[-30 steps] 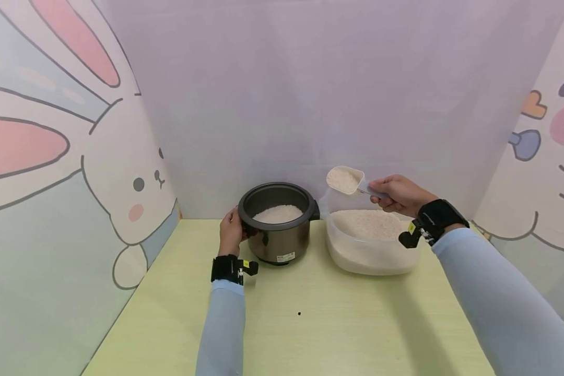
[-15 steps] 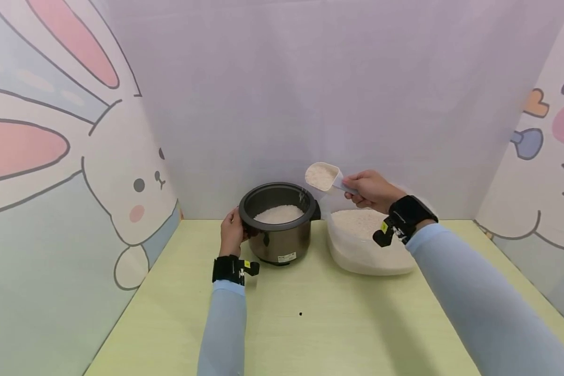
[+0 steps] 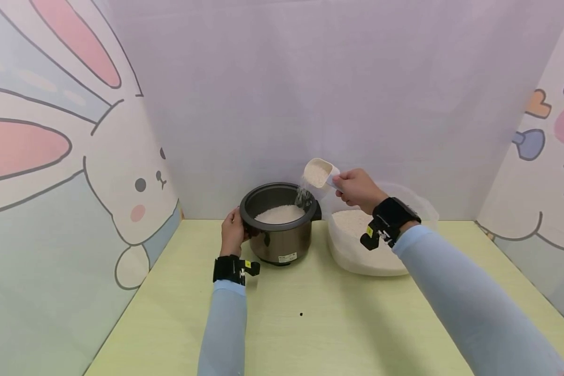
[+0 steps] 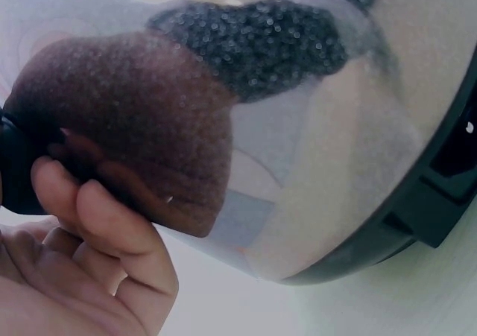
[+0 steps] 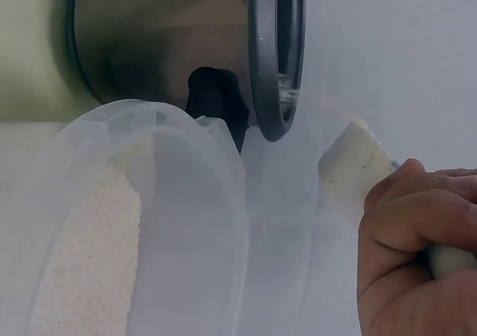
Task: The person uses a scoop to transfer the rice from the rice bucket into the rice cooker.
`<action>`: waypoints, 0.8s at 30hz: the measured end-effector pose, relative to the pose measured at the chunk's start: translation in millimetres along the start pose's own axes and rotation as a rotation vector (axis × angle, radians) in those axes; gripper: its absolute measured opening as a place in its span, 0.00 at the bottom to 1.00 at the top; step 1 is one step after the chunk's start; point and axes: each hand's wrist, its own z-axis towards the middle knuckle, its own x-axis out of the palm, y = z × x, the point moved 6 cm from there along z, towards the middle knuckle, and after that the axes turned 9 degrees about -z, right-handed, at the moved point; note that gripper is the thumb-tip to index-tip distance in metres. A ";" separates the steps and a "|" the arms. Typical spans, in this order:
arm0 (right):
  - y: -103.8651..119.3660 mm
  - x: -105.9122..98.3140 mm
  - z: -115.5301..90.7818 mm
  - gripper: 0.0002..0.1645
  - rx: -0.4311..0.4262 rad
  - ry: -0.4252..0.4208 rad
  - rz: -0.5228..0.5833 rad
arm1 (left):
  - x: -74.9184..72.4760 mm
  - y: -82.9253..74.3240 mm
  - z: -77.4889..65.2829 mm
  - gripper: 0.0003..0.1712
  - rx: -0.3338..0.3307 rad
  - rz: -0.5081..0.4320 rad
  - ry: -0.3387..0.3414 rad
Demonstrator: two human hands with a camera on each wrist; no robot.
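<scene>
A dark rice cooker without a lid stands at the back of the table, with white rice inside. My left hand grips its left side handle; in the left wrist view the fingers curl up under that black handle. My right hand holds a white scoop by its handle, above and right of the pot. The scoop is tilted to the left. Rice streams from its lip over the cooker's right rim into the pot, and some rice is still in the scoop.
A translucent plastic bin of rice stands just right of the cooker, under my right forearm. A purple-grey cloth hangs close behind both. A tiny black speck lies on the yellow-green table. Rabbit-print panels flank both sides.
My right hand has carried the full scoop left from over the bin to the pot's right rim and tipped it, so rice pours in. The left hand keeps its hold.
</scene>
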 end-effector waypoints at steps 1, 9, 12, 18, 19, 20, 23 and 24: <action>0.7 0.5 -0.3 0.20 -0.002 -0.006 -0.009 | -0.1 -0.4 -0.8 0.32 0.001 -0.002 0.000; 1.3 5.8 3.3 0.20 -0.021 -0.044 -0.043 | 0.1 -1.3 -2.7 0.33 0.014 0.001 0.000; 3.1 8.5 4.7 0.20 -0.030 -0.053 -0.060 | 0.5 -0.9 -2.1 0.32 0.013 -0.002 0.000; 6.7 10.9 5.2 0.21 -0.057 -0.080 -0.112 | 2.4 0.0 -0.8 0.33 0.004 -0.007 0.003; 7.5 11.0 4.6 0.20 -0.064 -0.087 -0.122 | 2.5 0.3 -0.6 0.33 0.005 -0.005 0.003; 8.3 11.2 4.0 0.20 -0.072 -0.092 -0.135 | 2.4 0.5 -0.5 0.34 0.006 -0.004 0.002; 9.3 11.3 2.9 0.20 -0.089 -0.107 -0.177 | 2.3 1.2 -0.3 0.33 0.007 -0.005 0.002; 9.3 11.4 2.9 0.20 -0.095 -0.113 -0.193 | 2.3 1.2 -0.3 0.33 0.008 -0.007 0.003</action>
